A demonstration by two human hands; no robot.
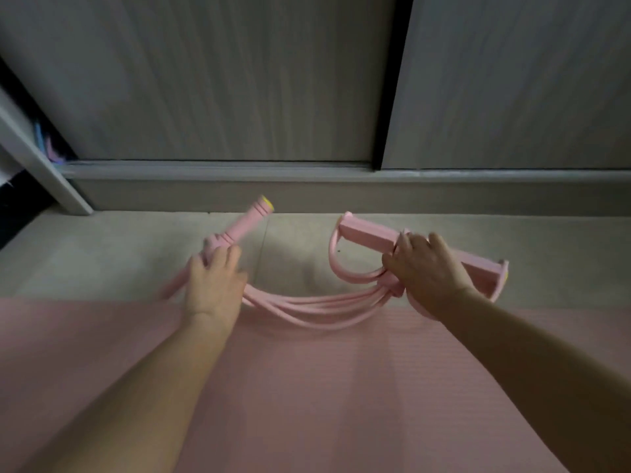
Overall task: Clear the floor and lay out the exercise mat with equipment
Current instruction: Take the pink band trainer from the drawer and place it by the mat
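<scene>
At the far left a narrow opening beside the grey wood-grain sliding wardrobe doors [211, 80] shows some blurred coloured items. The left hand [213, 279] has its grip wrapped around the middle of a pink ribbed bar handle with a yellow end cap [244, 221], motion-blurred and seemingly tilted. Slack pink elastic tubes [317, 307] sag from it across the edge of the pink ribbed exercise mat [307, 387], which lies on the pale tiled floor [102, 254]. The right hand [428, 266] clamps the tubes' knot against the pink foot-pedal bar with loop straps [367, 235].
</scene>
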